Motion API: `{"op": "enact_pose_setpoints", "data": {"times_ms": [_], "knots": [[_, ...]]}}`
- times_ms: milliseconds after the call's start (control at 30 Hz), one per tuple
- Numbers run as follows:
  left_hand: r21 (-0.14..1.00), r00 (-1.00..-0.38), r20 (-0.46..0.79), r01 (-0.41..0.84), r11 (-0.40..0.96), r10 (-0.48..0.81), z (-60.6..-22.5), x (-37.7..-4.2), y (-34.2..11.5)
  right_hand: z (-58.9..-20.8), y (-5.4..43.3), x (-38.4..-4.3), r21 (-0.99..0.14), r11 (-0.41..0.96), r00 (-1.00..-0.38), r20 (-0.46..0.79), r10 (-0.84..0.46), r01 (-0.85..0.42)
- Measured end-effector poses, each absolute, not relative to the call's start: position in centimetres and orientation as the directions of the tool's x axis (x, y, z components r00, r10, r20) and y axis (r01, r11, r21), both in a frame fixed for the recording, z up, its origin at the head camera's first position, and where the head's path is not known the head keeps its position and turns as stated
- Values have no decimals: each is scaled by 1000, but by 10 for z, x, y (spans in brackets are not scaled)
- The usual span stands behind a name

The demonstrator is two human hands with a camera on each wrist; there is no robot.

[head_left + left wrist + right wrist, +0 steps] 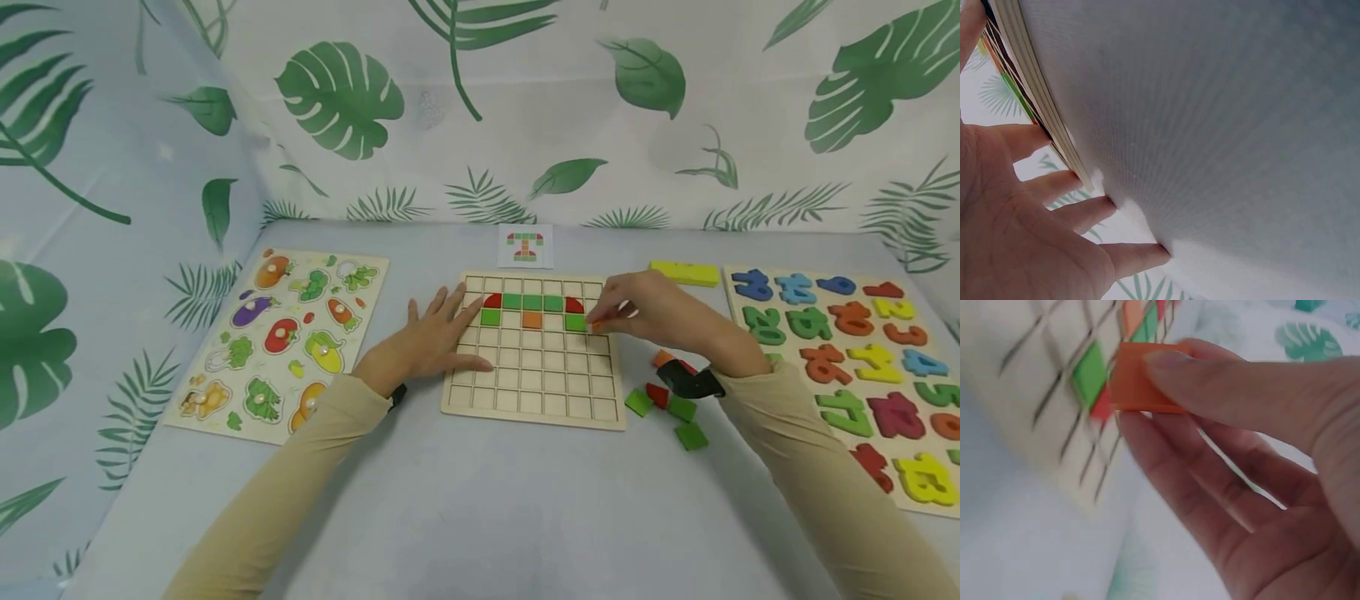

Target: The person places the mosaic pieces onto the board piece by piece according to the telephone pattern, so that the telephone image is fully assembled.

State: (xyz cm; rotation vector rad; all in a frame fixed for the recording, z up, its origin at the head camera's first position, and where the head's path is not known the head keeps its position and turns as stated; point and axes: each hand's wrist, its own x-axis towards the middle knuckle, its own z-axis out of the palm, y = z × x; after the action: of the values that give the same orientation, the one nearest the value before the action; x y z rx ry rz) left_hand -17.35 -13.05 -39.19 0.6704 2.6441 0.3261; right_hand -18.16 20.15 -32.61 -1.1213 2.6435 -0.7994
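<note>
Head view: a person's right hand holds an orange tile at the right side of a gridded board. Thumb and fingers pinch the tile closely, with the thumb across one flat face; the right-wrist view shows a free edge jutting past the fingertips toward the grid. Being about square, the tile has no clear long axis. It is just right of a green square, and whether it touches the board cannot be told. A set orange square lies farther left, in the middle column, with bare cells below it, so that column is leftward from the grip. The left hand, fingers spread and holding nothing, rests at the board's left edge. The right hand is the nearer to the loose tiles, which lie right of the board. A pattern card lies beyond the far edge.
</note>
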Motion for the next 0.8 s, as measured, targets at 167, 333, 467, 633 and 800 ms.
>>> {"op": "enact_pose_setpoints", "data": {"times_ms": [167, 333, 467, 633, 800], "knots": [[314, -803, -320, 411, 856, 502, -393, -175, -130, -336, 171, -180, -592, 515, -709, 142, -691, -620], [312, -803, -332, 402, 861, 495, -393, -174, -129, -351, 149, -181, -649, 484, -740, 187, -646, -587], [315, -803, -334, 399, 861, 494, -394, -174, -130, -365, 141, -183, -680, 482, -764, 181, -619, -552], [317, -805, -327, 401, 860, 496, -394, -174, -130, -376, 138, -185, -690, 499, -777, 149, -612, -525], [320, -807, -324, 398, 860, 494, -393, -175, -130, -380, 138, -185, -693, 504, -776, 129, -617, -516]]}}
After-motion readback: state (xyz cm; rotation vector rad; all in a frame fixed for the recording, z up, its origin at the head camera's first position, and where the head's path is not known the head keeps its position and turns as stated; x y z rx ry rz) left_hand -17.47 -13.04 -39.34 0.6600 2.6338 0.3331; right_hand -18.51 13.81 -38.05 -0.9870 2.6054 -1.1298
